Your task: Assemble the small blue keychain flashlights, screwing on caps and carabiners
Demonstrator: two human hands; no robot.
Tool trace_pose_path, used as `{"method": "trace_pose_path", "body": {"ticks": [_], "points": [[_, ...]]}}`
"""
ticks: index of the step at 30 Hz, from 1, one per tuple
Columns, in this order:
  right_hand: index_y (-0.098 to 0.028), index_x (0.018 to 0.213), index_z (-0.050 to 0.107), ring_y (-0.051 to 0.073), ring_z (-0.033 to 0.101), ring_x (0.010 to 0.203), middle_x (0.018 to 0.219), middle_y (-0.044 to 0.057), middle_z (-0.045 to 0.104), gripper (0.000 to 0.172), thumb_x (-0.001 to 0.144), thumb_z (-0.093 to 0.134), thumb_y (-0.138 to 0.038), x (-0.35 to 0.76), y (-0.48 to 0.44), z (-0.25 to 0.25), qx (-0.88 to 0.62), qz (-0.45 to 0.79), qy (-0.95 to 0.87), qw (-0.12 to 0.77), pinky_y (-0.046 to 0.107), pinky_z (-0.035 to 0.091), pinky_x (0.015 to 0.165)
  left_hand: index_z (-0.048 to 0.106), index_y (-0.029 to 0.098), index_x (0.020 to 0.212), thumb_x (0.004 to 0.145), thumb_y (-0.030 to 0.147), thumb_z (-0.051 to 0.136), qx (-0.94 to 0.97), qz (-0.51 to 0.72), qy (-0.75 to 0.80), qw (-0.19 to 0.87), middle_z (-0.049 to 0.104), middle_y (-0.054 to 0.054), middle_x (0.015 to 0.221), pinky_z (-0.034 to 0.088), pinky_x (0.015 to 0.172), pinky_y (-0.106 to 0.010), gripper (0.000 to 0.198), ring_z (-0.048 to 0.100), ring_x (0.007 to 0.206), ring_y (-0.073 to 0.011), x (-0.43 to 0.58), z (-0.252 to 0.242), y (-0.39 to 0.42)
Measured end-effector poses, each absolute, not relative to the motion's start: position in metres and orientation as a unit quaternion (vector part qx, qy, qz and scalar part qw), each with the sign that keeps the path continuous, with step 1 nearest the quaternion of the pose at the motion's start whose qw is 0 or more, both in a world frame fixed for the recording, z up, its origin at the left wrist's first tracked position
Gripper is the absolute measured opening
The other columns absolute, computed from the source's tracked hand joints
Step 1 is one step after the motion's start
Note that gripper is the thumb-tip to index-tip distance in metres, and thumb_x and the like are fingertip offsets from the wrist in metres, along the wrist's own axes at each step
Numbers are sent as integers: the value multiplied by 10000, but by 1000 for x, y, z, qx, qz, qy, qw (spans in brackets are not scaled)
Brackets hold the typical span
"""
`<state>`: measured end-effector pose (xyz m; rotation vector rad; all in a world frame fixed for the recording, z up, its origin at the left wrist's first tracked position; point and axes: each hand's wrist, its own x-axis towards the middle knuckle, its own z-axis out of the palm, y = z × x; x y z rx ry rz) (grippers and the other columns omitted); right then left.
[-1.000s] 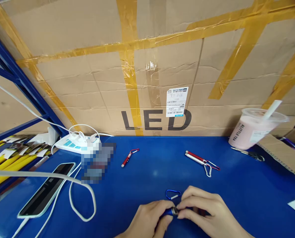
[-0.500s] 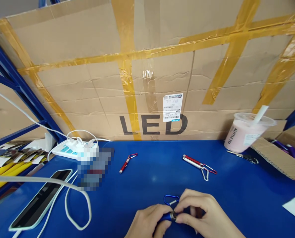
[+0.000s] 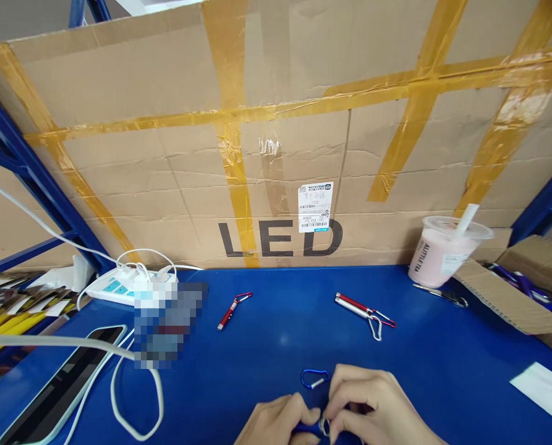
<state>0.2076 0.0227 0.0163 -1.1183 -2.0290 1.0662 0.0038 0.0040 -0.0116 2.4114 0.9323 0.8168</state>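
Observation:
Low in the view, my left hand (image 3: pixel 276 421) is closed around a small blue keychain flashlight (image 3: pixel 307 428), whose body is mostly covered by the fingers. My right hand (image 3: pixel 373 402) pinches a small silver metal ring (image 3: pixel 324 426) at the flashlight's right end. Just beyond the fingertips lies a blue carabiner clip (image 3: pixel 319 382); whether it is joined to the ring cannot be told. A red keychain flashlight (image 3: pixel 228 314) with its clip rests farther back on the left. On the right, another red flashlight (image 3: pixel 361 302) and a silver one (image 3: pixel 352 306) lie side by side.
Left are a phone (image 3: pixel 67 389), white cables (image 3: pixel 161 402) and a power strip (image 3: pixel 111 286). A drink cup (image 3: pixel 436 256), keys (image 3: pixel 449 296), an open carton (image 3: pixel 493 303) of blue and purple items and white paper (image 3: pixel 544 395) are right. A large cardboard box (image 3: pixel 164 185) stands behind.
The view has shifted a little. Both hands sit slightly lower, and the carabiner now shows farther from the fingers. The silver ring at the flashlight's end is more visible.

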Motion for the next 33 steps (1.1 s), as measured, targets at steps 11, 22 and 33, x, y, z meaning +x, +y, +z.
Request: {"method": "trace_pose_path", "body": {"ticks": [11,22,33], "points": [[-190,707,733,53,553,583,705,10,600,120,794,684,-258,210,24,10,-360,401,-783,312,119,394,521,352,204,797,992,320,314,884,316,312,146,618,27,678,351,459,-159,230,530,477,-79,8,-11,6],[-207,700,733,76,566,620,722,0,616,69,757,698,-191,209,21,19,-400,414,-778,251,132,418,540,369,193,786,1017,338,195,893,329,298,67,597,26,607,331,428,-189,323,534,451,-84,10,-15,5],[-163,693,678,68,462,554,703,23,563,244,846,582,-326,204,20,14,-433,416,-771,212,174,341,515,387,187,773,1001,247,252,867,366,321,105,541,14,607,355,483,-191,271,519,496,-101,14,3,-4]]}}
